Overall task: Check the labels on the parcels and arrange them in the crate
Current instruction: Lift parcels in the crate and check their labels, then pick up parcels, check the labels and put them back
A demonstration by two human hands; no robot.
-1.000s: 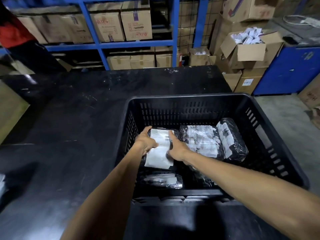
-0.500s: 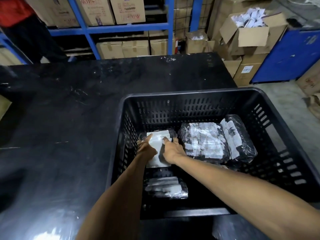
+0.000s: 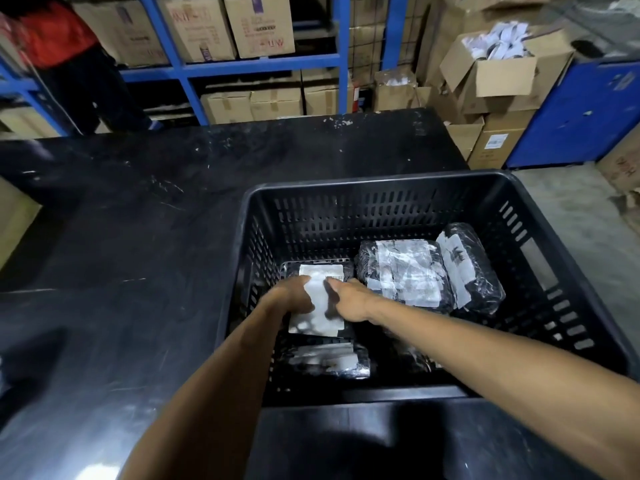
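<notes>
Black parcel (image 3: pixel 320 299) — between both hands

I lowered the labelled parcel (image 3: pixel 320 299) w/ both hands (image 3: pixel 349 301) from above the crate (image 3: pixel 377 183) floor down onto it, far-left corner.

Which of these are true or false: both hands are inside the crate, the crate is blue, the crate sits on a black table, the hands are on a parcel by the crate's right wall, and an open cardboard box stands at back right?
1. Both hands, left hand and right hand, are inside the crate. True.
2. The crate is blue. False: it is black.
3. The crate sits on a black table. True.
4. The hands are on a parcel by the right wall. False: the held parcel lies near the left wall.
5. An open cardboard box stands at back right. True.
</notes>
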